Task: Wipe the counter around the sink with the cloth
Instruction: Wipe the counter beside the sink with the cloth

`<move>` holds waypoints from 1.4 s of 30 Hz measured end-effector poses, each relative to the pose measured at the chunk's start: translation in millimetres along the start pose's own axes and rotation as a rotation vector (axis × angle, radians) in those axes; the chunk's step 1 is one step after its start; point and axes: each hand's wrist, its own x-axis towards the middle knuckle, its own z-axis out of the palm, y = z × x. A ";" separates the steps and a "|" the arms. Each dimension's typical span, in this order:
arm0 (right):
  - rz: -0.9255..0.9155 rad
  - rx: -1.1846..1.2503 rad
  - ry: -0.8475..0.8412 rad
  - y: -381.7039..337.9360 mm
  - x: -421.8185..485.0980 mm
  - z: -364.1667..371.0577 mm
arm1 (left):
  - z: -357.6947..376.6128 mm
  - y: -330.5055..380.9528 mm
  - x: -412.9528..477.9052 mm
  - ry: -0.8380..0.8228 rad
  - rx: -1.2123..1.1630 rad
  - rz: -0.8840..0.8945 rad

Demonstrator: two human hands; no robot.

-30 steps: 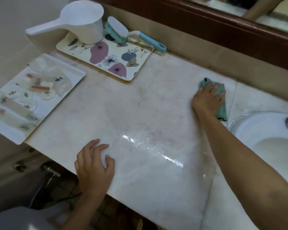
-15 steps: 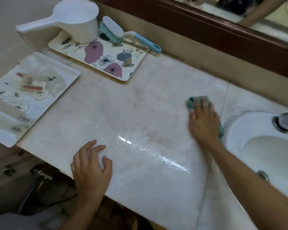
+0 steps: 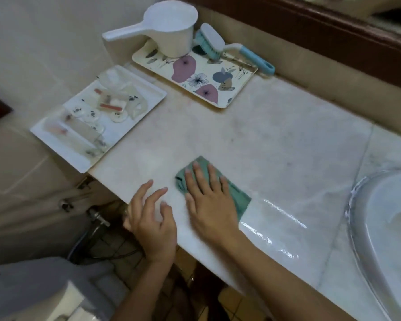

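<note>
Cloth: teal, lying flat on the counter under the right palm, close to the front edge. Its folds show past the fingertips and on the little-finger side.
Right hand: flat on the cloth, fingers straight and spread, pressing down. No finger curls round it.
Left hand: just beside the right thumb, apart from the cloth. Its fingers are loosely bent with the tips on the counter, and it holds nothing.
Wet streak: a shiny film running from the cloth's little-finger side towards the sink.
Floral tray: well beyond the fingertips at the back wall, bearing a white dipper and a blue-handled brush.
White tray: beyond the left hand at the counter's end, holding small blurred packets.
</note>
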 end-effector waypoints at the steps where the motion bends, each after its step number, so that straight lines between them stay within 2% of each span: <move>1: -0.085 -0.030 -0.032 5.2 -22.9 1.7 | -8.4 -2.8 2.9 0.054 -0.024 -0.131; 3: -0.231 -0.075 -0.085 33.3 -55.4 -4.6 | -20.0 -16.8 13.1 0.122 -0.049 -0.385; 5: -0.315 -0.099 -0.105 70.3 -59.5 -18.6 | -22.2 -32.1 32.6 0.125 -0.018 -0.539; 6: -0.296 -0.088 -0.107 86.4 -50.7 -26.7 | -19.5 -37.2 45.0 0.114 -0.025 -0.587; 9: -0.074 -0.029 -0.051 108.0 7.9 -45.2 | 1.3 -42.7 75.2 0.139 -0.177 -0.671; 11: 0.086 -0.042 0.019 99.1 56.1 -44.8 | 11.9 -42.3 79.7 0.185 -0.196 -0.632; 13: 0.214 -0.060 0.059 74.3 97.2 -37.9 | 16.9 -43.9 77.1 0.198 -0.097 -0.570; 15: 0.249 -0.066 0.059 37.3 121.8 -29.1 | 18.1 -48.7 76.0 0.197 -0.046 -0.525; 18: 0.099 -0.038 -0.006 -19.7 117.4 -14.4 | 19.9 -55.0 78.3 0.196 -0.005 -0.518; 21: -0.108 -0.057 -0.061 -50.6 65.9 1.7 | 19.0 -56.0 78.0 0.195 0.019 -0.543; 24: -0.228 -0.075 -0.095 -44.2 -9.6 8.7 | 17.3 -50.0 78.4 0.192 0.019 -0.582; 27: -0.219 -0.123 -0.112 -4.6 -79.9 9.2 | 14.6 -43.6 77.0 0.174 -0.010 -0.639; 31: 0.005 -0.128 -0.085 57.8 -141.0 -1.4 | 11.5 -36.0 72.9 0.165 0.030 -0.626; 35: 0.407 0.009 0.099 93.2 -186.7 -7.3 | 4.5 -35.8 72.5 0.119 0.129 -0.677; 37: 0.518 0.069 0.200 98.0 -208.9 -5.2 | 0.5 -34.1 62.1 0.106 0.149 -0.676; 40: 0.544 0.154 0.260 104.0 -241.4 1.4 | -6.1 -6.3 12.1 0.098 0.029 -0.443; 42: 0.517 0.253 0.318 106.4 -256.8 1.6 | -11.4 21.4 -35.3 0.002 -0.059 -0.245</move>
